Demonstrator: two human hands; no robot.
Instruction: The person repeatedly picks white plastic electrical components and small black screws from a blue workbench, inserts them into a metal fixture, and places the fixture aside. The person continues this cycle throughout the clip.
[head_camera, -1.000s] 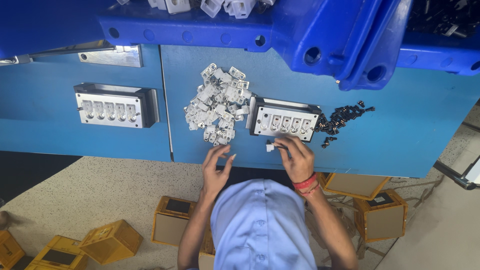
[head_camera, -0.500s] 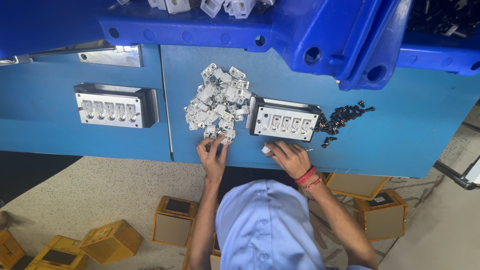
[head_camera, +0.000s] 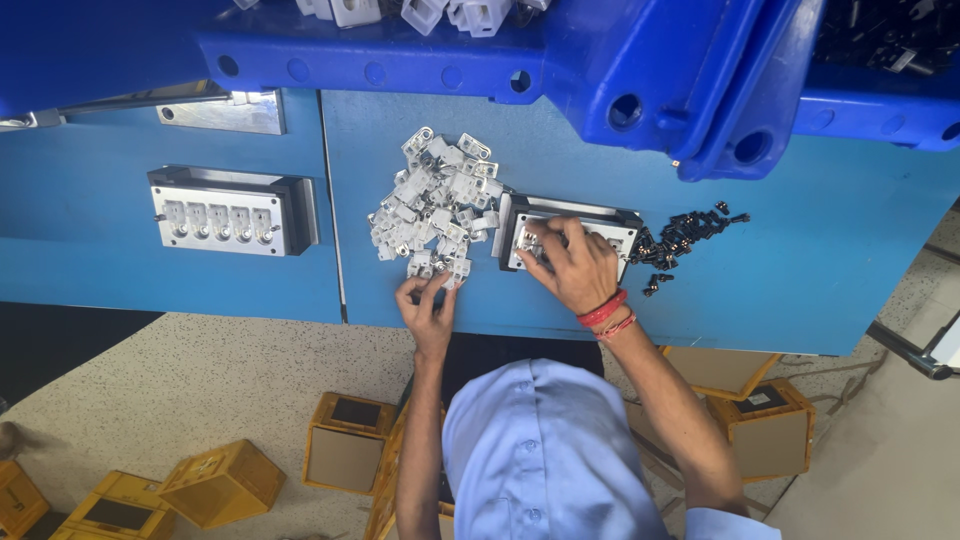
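Two bare hands work at a blue tabletop (head_camera: 800, 270); the left hand (head_camera: 425, 305) has its grip pinching one small white plastic part (head_camera: 447, 274) at the near edge of a single heap of white parts (head_camera: 432, 208), too many to count; the right hand (head_camera: 570, 268) lies on one black-framed metal fixture (head_camera: 620, 230), its fingers bent down onto the slots, and whether they pinch a piece I cannot tell; two red bands (head_camera: 603, 312) ring that wrist; a second fixture (head_camera: 228, 210) with five slots sits well apart to the left; one scatter of small black screws (head_camera: 685, 235) lies just beside the near fixture; blue plastic bins (head_camera: 600, 60) overhang the tabletop; below, on a speckled floor (head_camera: 200, 380), stand several yellow boxes (head_camera: 222, 484).
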